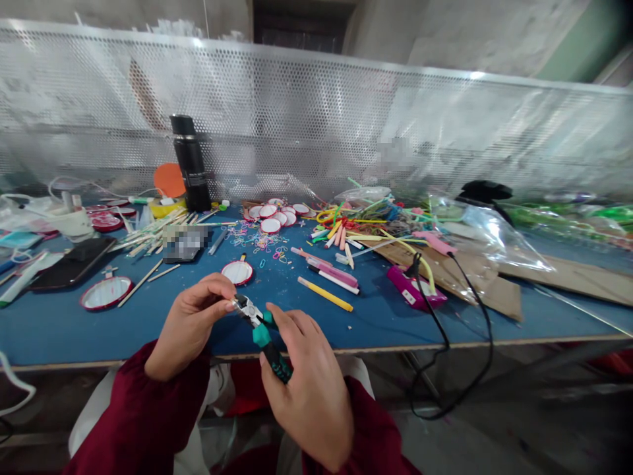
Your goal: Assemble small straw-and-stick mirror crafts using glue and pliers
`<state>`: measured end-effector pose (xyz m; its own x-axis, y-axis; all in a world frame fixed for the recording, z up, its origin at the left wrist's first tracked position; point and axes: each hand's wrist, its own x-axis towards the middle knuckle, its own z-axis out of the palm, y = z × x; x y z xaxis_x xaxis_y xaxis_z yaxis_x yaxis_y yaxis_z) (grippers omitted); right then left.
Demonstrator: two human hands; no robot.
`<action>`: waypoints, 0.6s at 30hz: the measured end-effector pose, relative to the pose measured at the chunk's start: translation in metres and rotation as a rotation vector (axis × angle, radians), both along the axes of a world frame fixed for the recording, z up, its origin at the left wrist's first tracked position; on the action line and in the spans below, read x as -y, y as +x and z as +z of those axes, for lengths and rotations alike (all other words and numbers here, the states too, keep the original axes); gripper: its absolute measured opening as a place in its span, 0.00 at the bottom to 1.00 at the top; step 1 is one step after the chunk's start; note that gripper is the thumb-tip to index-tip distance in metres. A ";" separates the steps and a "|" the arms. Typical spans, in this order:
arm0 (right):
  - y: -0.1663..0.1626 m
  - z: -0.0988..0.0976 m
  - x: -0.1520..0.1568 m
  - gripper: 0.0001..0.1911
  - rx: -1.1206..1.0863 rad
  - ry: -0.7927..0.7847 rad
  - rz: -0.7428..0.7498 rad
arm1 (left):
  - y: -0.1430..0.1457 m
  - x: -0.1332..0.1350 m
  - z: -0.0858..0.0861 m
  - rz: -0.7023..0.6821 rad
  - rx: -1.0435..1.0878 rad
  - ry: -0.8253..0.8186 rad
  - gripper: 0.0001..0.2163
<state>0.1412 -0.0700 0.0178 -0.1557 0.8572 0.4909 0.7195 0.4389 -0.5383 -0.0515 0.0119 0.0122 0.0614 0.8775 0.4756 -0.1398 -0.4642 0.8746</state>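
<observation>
My right hand is wrapped round the green-and-black handles of a pair of cutting pliers. The pliers' metal jaws point up and left, meeting the fingertips of my left hand. Thumb and forefinger of that hand are pinched together at the jaws; whatever they pinch is too small to make out. Just beyond them, a round white disc with a red rim lies on the blue table. Small coloured clips are scattered behind it.
A black bottle stands at the back by a perforated metal screen. Markers lie right of centre, near a purple device with a black cable hanging over the edge. A phone and thin sticks are at left.
</observation>
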 end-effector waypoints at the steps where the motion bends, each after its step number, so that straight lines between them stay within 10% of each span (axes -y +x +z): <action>1: 0.000 0.000 0.000 0.29 0.002 -0.002 -0.001 | 0.000 0.000 0.000 0.006 -0.001 0.001 0.06; 18: -0.006 -0.005 -0.001 0.26 0.014 0.056 -0.061 | 0.002 0.001 0.000 -0.020 0.051 -0.019 0.06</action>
<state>0.1351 -0.0691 0.0126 -0.1109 0.8365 0.5366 0.7531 0.4230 -0.5039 -0.0494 0.0111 0.0123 0.0549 0.8851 0.4622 -0.1931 -0.4448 0.8746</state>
